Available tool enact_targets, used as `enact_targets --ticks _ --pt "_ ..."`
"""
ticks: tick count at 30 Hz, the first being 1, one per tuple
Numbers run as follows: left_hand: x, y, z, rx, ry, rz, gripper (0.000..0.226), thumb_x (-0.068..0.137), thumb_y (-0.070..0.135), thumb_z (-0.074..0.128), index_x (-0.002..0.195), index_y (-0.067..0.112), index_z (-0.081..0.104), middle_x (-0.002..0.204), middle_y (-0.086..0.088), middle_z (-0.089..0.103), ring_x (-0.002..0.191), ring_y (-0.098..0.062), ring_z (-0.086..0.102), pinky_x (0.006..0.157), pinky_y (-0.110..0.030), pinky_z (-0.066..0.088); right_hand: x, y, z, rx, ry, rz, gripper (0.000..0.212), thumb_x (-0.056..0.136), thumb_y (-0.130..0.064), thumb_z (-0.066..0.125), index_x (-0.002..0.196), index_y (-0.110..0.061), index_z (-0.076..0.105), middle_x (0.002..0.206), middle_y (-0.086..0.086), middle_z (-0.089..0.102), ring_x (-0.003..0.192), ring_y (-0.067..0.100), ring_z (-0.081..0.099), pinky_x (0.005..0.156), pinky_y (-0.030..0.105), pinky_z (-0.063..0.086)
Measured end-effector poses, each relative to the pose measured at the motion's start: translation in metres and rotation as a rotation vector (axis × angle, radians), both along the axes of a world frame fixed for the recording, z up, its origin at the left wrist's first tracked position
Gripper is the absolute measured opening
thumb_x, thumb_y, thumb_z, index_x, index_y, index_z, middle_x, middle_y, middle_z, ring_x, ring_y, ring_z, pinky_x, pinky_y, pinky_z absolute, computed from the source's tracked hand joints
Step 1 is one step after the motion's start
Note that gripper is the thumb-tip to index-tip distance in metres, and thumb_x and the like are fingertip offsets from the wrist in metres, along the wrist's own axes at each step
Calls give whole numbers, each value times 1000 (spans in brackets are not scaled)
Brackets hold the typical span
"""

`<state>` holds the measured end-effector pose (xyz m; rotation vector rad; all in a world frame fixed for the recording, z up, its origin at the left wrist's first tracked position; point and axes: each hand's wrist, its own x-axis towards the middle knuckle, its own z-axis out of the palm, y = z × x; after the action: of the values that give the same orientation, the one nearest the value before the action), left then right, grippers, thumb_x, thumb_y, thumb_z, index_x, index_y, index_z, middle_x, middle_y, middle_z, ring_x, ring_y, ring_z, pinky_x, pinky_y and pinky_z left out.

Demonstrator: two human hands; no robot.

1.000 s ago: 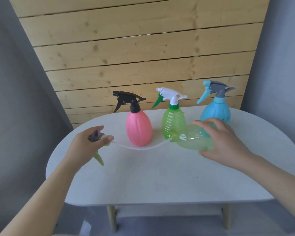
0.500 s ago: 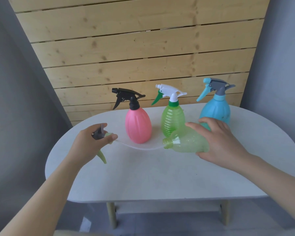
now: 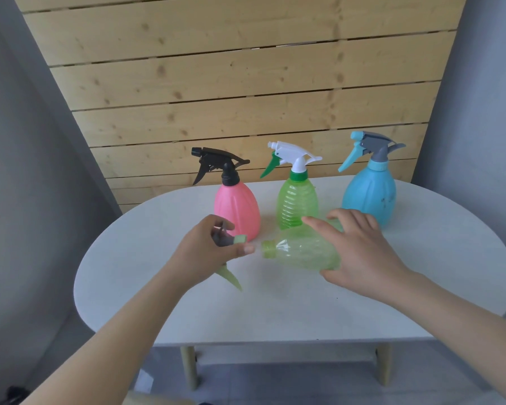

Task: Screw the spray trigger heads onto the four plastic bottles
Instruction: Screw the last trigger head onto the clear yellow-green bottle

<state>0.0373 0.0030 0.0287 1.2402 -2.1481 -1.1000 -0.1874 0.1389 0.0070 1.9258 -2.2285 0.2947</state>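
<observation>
My right hand [image 3: 360,255] grips a clear light-green bottle [image 3: 301,254], held on its side above the table with its open neck pointing left. My left hand [image 3: 208,252] holds a grey and light-green spray trigger head [image 3: 231,239], its green collar a short gap from the bottle's neck and its lever hanging down below my palm. Behind them stand a pink bottle [image 3: 237,210] with a black head, a ribbed green bottle [image 3: 296,204] with a white head, and a blue bottle [image 3: 370,194] with a grey-blue head.
The white oval table [image 3: 275,311] carries everything; its front edge is close to me. A slatted wooden wall [image 3: 246,83] rises behind the bottles, with grey walls on both sides.
My left hand has carried the trigger head rightwards, close to the bottle's neck. The dip tube that stretched between head and bottle is no longer visible outside. My right hand shifted the bottle slightly left.
</observation>
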Motion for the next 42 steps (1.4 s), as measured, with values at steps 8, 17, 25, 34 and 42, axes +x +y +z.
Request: enact_targets --ticks 8,17,25,34,42 --pt "-12 12 1 116 31 -120 29 65 34 81 89 27 66 79 -1 61 51 -10 55 47 -28 42 -1 1 2 3 16 -6 90 62 -40 67 142 -40 24 124 4 41 118 25 36 95 33 23" --pt "-11 19 4 40 71 -162 20 68 29 81 79 34 65 67 18 60 44 4 52 37 -9 33 -1 10 10 -11 -22 76 92 59 -47 68 140 -42 27 113 -1 48 107 25 42 91 35 30" --pt "-11 20 1 -52 -3 -241 22 69 28 79 82 34 63 77 12 58 53 4 52 42 -10 38 1 10 11 40 -75 140 99 56 -54 65 137 -54 8 110 -9 49 101 17 38 88 29 27" --pt "5 0 7 145 41 -140 21 71 30 78 87 21 69 55 9 56 43 -11 49 42 -23 39 -17 9 20 67 -1225 148 81 62 -30 79 129 -51 38 135 -9 45 124 5 46 99 22 40" --pt "20 6 8 130 50 -233 23 65 32 80 83 29 66 66 17 64 45 -5 52 41 -20 41 -23 0 12 300 -1370 -146 99 49 -86 46 104 -5 61 68 14 67 48 23 58 42 25 41"
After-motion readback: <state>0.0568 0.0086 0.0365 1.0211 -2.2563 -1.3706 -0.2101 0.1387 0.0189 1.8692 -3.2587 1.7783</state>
